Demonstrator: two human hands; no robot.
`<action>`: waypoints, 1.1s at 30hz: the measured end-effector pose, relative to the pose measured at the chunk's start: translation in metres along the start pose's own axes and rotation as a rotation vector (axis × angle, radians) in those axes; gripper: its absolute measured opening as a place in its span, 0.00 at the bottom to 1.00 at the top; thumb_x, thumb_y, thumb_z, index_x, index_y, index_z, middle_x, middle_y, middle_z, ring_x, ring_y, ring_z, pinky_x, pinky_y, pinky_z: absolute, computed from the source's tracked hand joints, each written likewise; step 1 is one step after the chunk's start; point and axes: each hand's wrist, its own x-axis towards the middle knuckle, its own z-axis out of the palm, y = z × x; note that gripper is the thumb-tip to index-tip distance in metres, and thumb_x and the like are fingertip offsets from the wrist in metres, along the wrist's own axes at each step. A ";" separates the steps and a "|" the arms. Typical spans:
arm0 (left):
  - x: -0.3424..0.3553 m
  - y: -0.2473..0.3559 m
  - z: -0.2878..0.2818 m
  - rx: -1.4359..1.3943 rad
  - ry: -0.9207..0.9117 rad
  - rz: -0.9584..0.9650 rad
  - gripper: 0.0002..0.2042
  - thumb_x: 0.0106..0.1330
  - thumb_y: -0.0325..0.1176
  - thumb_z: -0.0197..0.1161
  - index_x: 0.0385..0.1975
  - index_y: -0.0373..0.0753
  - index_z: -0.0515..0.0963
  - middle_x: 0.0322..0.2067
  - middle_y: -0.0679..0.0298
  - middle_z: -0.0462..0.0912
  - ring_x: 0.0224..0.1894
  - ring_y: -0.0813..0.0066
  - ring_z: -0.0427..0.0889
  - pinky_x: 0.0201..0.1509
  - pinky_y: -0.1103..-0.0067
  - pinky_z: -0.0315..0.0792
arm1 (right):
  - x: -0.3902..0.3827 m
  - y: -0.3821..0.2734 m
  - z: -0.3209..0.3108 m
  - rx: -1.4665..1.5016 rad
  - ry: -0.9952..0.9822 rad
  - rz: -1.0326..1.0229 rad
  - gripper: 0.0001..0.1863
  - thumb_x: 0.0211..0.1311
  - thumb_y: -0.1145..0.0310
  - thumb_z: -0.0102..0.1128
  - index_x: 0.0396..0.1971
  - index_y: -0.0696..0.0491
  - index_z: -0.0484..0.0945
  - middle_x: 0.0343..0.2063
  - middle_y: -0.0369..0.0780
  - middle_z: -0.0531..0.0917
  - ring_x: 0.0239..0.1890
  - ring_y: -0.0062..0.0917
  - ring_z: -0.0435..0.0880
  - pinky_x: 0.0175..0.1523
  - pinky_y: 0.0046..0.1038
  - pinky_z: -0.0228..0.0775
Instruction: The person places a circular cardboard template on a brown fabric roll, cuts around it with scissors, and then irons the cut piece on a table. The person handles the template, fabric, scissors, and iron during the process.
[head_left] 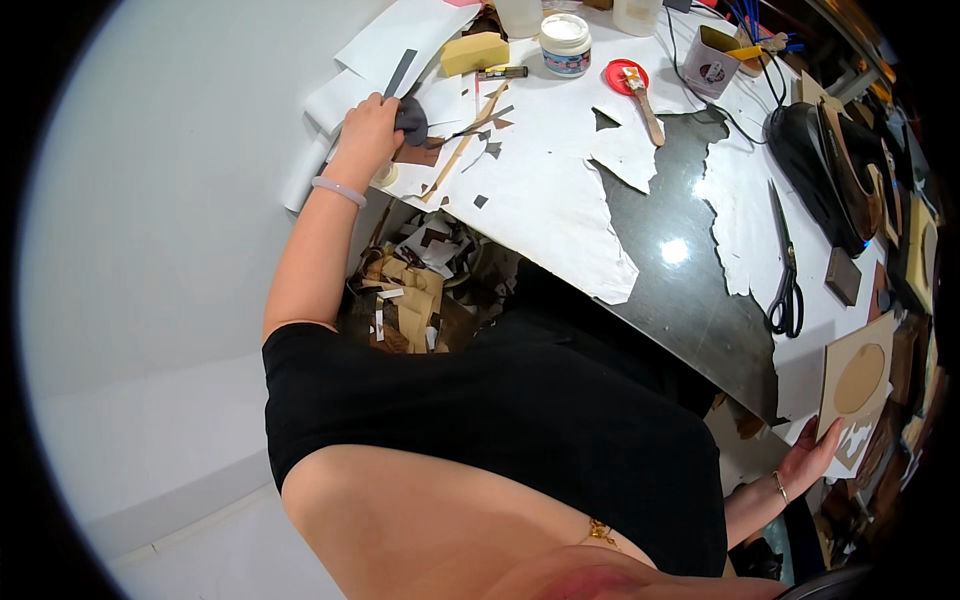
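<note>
My left hand point(368, 135) reaches to the back left corner of the table, fingers curled around dark grey pieces point(413, 120), one a long strip pointing up. Brown scraps point(420, 153), small grey offcuts and a thin tan strip lie beside it. At the right edge my right hand point(806, 458) grips a beige cardboard board point(840, 352) that shows an oval shape, with a white-and-tan piece point(860, 440) behind its lower part. Black scissors point(785, 280) lie above that board.
The white-covered table point(530, 210) has torn paper over dark metal. A jar point(566, 50), red lid point(618, 75) with brush, yellow block point(475, 52), pen cup point(712, 62), cables and a black bag point(810, 160) stand around. A scrap bin point(405, 305) sits below the table's left edge.
</note>
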 end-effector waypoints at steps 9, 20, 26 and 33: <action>0.035 -0.022 0.005 -0.821 0.151 -0.572 0.16 0.67 0.38 0.68 0.44 0.31 0.76 0.28 0.57 0.87 0.29 0.66 0.88 0.37 0.75 0.81 | -0.004 0.004 -0.003 0.007 0.037 -0.025 0.23 0.72 0.57 0.65 0.58 0.56 0.79 0.56 0.36 0.81 0.55 0.21 0.78 0.57 0.28 0.72; 0.047 0.029 0.024 0.041 0.165 -0.182 0.26 0.63 0.56 0.70 0.53 0.43 0.85 0.53 0.51 0.76 0.58 0.53 0.75 0.62 0.60 0.70 | -0.009 0.006 -0.002 0.026 0.040 0.009 0.20 0.72 0.59 0.65 0.57 0.55 0.79 0.54 0.36 0.82 0.52 0.21 0.80 0.52 0.26 0.75; 0.066 0.040 0.020 0.047 0.017 -0.360 0.41 0.60 0.68 0.66 0.65 0.41 0.76 0.54 0.47 0.74 0.57 0.47 0.76 0.60 0.59 0.73 | -0.016 0.004 0.002 -0.005 0.071 0.006 0.21 0.72 0.58 0.65 0.57 0.55 0.79 0.53 0.36 0.82 0.51 0.20 0.80 0.52 0.25 0.74; 0.099 0.008 0.048 -0.166 -0.119 -0.273 0.43 0.58 0.66 0.69 0.60 0.29 0.77 0.53 0.40 0.81 0.55 0.46 0.83 0.59 0.64 0.77 | -0.014 0.011 0.002 0.009 0.054 0.042 0.21 0.72 0.57 0.66 0.57 0.55 0.79 0.53 0.36 0.82 0.50 0.20 0.79 0.51 0.25 0.75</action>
